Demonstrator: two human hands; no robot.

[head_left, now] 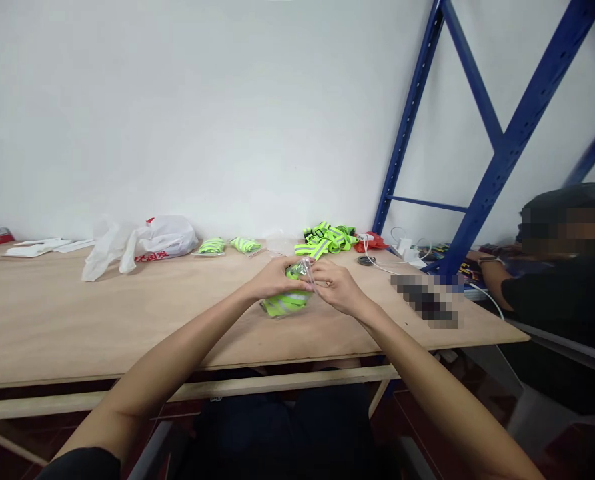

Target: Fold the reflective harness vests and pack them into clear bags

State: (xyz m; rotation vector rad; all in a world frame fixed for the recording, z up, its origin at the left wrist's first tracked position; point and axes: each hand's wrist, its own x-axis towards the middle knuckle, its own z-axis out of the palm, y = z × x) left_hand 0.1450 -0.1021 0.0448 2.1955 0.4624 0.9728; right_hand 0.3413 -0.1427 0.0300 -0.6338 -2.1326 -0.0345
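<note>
A clear bag (288,299) of green straps (283,304) was held over the table (192,320), gripped by the left hand (273,277), its plastic edge (308,268) pinched by the right hand (339,287); the edge was probably best kept taut, with straps tucked clear

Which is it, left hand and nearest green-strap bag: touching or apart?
Touching: the head view shows the left hand gripping the green-strap bag near its top.

A workshop or packing room: a plain wooden worktable (127,320) crosses the frame, blue steel racking (500,160) climbs the upper right, bagged reflective straps (283,305) show mid-frame, and a co-worker (567,293) seems seated at far right, though blurred.
</note>
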